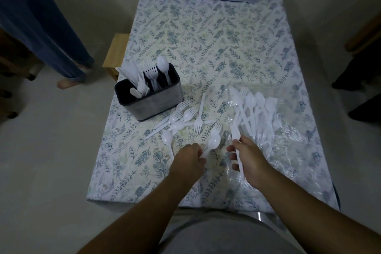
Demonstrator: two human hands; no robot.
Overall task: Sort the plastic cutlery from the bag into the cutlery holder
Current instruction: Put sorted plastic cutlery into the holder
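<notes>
Head | left hand (189,158) grips one spoon (213,142) | right hand (248,159) grips one knife (236,136)

Floral-clothed table (216,47) bears cutlery holder (153,99), bag (288,140), loose cutlery (185,118).

Cutlery holder (148,97) left on table (206,47), bag (288,140) right, loose forks (185,115) btwn, prob. touching.

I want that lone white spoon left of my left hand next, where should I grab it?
Pinch the spoon by its handle, coming from above on your near side. The bowl points away from you and the handle runs back toward your left hand, flat on the tablecloth.
</notes>
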